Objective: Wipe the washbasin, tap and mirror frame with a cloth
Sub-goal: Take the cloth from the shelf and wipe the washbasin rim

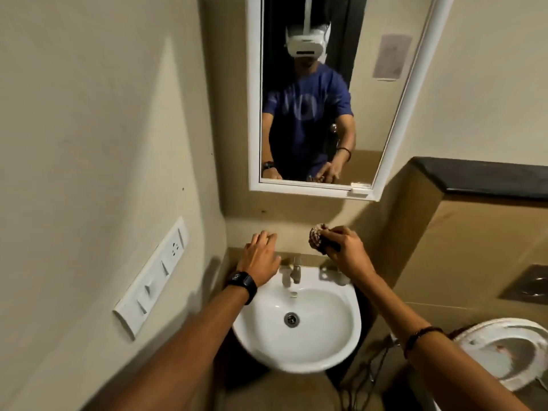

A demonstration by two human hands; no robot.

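A white washbasin [311,351] hangs on the wall below me, with a metal tap [296,269] at its back rim. Above it is a mirror in a white frame [255,114]. My right hand [347,256] is closed around a dark bunched cloth [318,240], held against the wall just above the basin's back right corner. My left hand [261,259] lies flat with spread fingers on the basin's back left rim, touching the wall. A black watch sits on that wrist.
A white switch and socket panel [154,277] is on the left wall. A toilet [504,351] stands at the lower right, under a boxed ledge with a dark top [480,176]. A flush plate [530,283] is on that box.
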